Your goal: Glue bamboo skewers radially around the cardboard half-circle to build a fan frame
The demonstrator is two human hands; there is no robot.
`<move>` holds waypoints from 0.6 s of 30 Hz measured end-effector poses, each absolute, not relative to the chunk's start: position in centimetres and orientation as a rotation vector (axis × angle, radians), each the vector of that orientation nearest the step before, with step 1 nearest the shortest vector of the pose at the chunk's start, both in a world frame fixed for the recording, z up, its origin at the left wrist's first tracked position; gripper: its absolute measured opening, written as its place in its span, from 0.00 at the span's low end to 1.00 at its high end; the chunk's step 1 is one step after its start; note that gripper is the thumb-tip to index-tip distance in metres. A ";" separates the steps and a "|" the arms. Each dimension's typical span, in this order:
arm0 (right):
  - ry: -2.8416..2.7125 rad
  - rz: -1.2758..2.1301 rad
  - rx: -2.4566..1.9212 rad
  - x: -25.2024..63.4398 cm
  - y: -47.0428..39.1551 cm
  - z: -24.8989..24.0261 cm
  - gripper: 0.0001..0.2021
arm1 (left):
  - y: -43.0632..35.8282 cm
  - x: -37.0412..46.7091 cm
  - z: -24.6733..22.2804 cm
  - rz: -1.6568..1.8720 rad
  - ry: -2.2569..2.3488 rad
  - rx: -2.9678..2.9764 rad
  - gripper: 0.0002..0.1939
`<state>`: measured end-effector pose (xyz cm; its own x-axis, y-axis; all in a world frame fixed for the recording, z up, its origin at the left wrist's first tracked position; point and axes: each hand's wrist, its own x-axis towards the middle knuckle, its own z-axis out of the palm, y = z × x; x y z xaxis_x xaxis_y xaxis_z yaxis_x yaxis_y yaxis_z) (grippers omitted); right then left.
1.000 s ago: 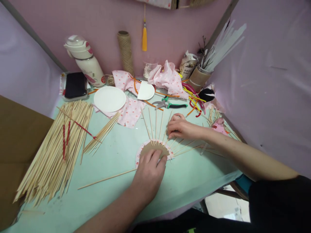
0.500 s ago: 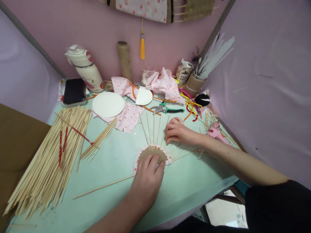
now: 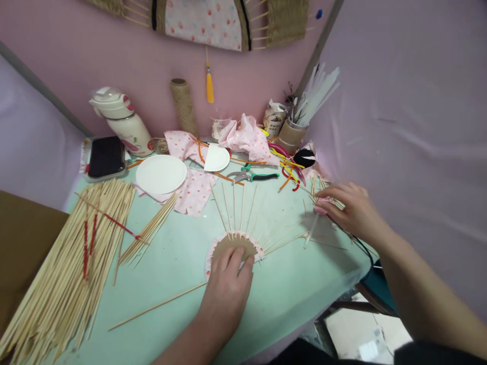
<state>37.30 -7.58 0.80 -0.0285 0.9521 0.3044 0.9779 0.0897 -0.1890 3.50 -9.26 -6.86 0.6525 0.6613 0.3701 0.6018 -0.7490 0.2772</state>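
Observation:
My left hand [image 3: 230, 289] presses its curled fingers down on a brown cardboard half-circle [image 3: 247, 247] edged with pink dotted cloth, holding it to the table. Thin wooden sticks [image 3: 235, 210] fan out from its curved edge towards the back and right. One longer stick [image 3: 155, 306] runs out to the left from under the hand. Over at the right, my right hand [image 3: 352, 208] closes its thumb and fingers round a pink glue gun [image 3: 323, 206], mostly hidden by the hand. A clear glue stick [image 3: 312, 230] shows below it.
A big pile of wooden sticks [image 3: 72, 268] covers the left side, with a smaller bundle [image 3: 150, 230] beside it. Green-handled pruning shears [image 3: 262, 177], a white oval card [image 3: 162, 174], dotted cloth [image 3: 247, 137], a bottle [image 3: 131, 134] and a twine spool [image 3: 183, 109] lie or stand behind.
My right hand has left the fanned sticks and moved right to the glue gun, taking hold of it. My left hand stays on the cardboard. The view has shifted slightly.

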 end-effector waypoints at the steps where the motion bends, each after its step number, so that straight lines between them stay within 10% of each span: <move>1: -1.978 -0.088 -2.010 38.2 -8.7 0.3 0.19 | -9.2 3.5 -6.7 0.698 1.041 2.741 0.18; 18: -1.614 0.068 -2.445 41.4 -11.3 -5.1 0.23 | -7.7 5.0 0.9 0.395 1.040 2.604 0.05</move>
